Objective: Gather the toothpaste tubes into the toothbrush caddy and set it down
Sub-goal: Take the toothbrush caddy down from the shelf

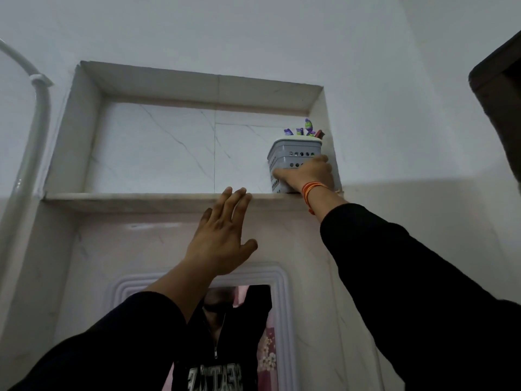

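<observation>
A grey perforated toothbrush caddy (290,156) stands in the right corner of a recessed wall niche, on its marble ledge (141,200). Purple toothbrush heads (306,128) and a reddish tip poke out of its top; no toothpaste tube can be told apart. My right hand (308,174) wraps around the caddy's lower front, an orange thread band on the wrist. Held up flat below the ledge's front edge, my left hand (222,235) has its fingers spread and nothing in it.
The niche (183,148) is high on a white wall, its floor bare to the left of the caddy. A white pipe (36,108) runs down the left. A framed mirror (279,286) sits below. A dark cabinet corner (499,80) juts in at the right.
</observation>
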Demonstrator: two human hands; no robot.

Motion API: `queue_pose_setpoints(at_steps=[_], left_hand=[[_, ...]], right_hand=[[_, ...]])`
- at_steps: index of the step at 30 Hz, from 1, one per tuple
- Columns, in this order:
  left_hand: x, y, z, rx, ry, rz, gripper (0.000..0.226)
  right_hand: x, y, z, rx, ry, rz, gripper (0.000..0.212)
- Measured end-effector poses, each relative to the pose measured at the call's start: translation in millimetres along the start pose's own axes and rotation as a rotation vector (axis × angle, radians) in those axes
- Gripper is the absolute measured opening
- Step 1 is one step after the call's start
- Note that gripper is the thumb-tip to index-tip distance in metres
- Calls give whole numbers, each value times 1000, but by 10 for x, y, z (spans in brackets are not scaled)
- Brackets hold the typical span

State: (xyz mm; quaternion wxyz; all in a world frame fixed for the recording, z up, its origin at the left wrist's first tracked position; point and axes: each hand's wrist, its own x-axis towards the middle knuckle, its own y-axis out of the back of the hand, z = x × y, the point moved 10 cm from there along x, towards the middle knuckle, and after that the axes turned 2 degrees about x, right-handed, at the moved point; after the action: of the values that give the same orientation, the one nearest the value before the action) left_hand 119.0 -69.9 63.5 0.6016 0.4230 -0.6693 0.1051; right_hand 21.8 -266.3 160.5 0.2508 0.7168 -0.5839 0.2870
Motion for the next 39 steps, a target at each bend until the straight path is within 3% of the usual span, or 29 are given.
queue_pose_setpoints(at_steps=[5,10,13,19,22,26,29,32,39], left_hand=[[11,63,-4,-67,20,-44,99],[39,137,43,-183,60,-149,102],[27,220,27,-310,86,-187,93],[-416,345,6,-346,147,-163,65],[-856,181,47,-416,236,-222,54],[-1552,-137,209,-530,262,-300,29],[-2222,-632,314,-557,315,-445,10],[-3036,-1264,406,-603,435,-675,15],[-4596,-2127,786,-530,444,-1012,18]], right_hand=[[-209,220,-129,66,47,84,110],[-421,485,-349,176,96,55,108],[-601,619,-441,254,121,6,110],[-1205,775,-248,366,107,-139,104],[-1669,772,46,412,96,-213,97],[-2352,724,593,309,71,-250,107],[-2919,578,1188,234,33,-264,115],[-3489,457,1828,178,-5,-263,118],[-4721,295,3319,20,-211,-257,132]])
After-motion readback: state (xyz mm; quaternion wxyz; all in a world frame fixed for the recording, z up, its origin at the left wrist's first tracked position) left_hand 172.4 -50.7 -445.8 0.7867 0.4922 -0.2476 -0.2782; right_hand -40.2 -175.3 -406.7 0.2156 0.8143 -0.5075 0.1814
